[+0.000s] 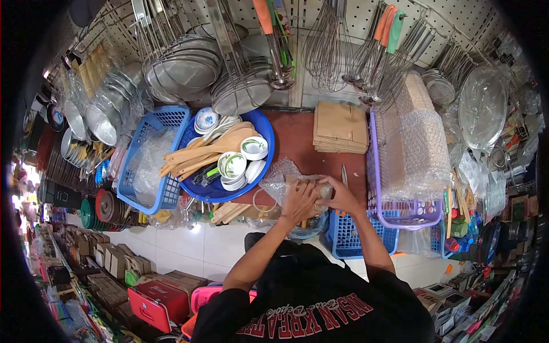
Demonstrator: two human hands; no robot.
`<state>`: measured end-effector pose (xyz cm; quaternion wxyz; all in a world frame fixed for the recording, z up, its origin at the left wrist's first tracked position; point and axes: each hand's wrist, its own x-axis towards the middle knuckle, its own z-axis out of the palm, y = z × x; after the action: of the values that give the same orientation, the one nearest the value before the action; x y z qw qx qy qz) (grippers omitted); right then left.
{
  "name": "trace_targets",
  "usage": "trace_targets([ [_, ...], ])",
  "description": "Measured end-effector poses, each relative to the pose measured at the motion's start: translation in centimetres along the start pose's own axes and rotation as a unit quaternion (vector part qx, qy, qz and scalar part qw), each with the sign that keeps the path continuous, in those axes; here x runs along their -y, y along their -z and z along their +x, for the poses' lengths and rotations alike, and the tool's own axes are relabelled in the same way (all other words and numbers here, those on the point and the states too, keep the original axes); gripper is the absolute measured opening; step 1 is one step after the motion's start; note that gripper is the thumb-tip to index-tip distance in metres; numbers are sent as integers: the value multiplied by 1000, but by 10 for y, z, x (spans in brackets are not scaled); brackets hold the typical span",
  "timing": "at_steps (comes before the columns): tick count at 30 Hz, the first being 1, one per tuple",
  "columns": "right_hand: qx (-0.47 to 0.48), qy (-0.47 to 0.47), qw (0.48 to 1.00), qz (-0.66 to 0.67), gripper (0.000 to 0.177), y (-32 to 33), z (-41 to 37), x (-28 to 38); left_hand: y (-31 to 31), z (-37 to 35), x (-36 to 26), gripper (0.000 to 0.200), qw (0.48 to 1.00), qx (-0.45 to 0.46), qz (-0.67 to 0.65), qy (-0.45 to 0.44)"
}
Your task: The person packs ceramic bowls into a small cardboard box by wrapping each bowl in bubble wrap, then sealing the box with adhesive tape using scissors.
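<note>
At the red-brown table's (289, 134) near edge, bubble wrap (281, 173) is pressed by the spread left hand (301, 200) and clamped by the right hand (341, 198); folds are best drawn evenly taut

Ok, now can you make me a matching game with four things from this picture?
Things:
1. Left hand and right hand
2. Wooden spoons
3. Whisks
4. Brown cardboard

Where or how:
A. hanging at the top of the picture
B. in a flat stack on the red-brown table
C. close together, by the clear wrap
D. piled in the round blue bowl

Right pairs: 1-C, 2-D, 3-A, 4-B.
</note>
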<state>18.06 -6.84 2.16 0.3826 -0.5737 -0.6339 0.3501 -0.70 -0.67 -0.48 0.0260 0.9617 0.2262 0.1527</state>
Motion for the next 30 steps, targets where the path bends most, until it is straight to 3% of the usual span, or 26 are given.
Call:
trace_targets([
  [2,-14,0,1000,-23,69,-5,-1,3,-1,1,4,90,999,-30,-11,-14],
  [6,0,-22,998,-59,79,-6,3,-10,5,10,4,92,1000,-4,-21,-8],
  [11,5,-31,1000,-1,73,-2,10,-21,43,23,4,93,997,-30,-56,-52],
  [14,26,-51,998,34,71,2,11,-7,49,11,-2,79,976,-130,-172,-41],
  [15,34,-58,997,42,71,4,10,1,41,-3,-6,73,965,-180,-189,26],
  [17,36,-58,998,1,70,4,7,3,16,-39,-19,62,923,-275,-219,159],
  [19,36,-54,998,-10,69,4,3,2,6,-50,-26,50,839,-345,-311,283],
  [21,34,-44,998,9,68,5,2,1,-2,-54,-25,42,716,-397,-420,393],
  [23,23,-24,999,-13,68,2,-4,-3,-7,-54,-21,38,550,-425,-540,475],
  [26,7,10,1000,-27,68,-2,-9,-5,-21,-56,-3,38,537,-324,-580,520],
  [30,8,26,1000,-14,68,-4,-7,-7,-5,-43,-2,29,603,-328,-571,449],
])
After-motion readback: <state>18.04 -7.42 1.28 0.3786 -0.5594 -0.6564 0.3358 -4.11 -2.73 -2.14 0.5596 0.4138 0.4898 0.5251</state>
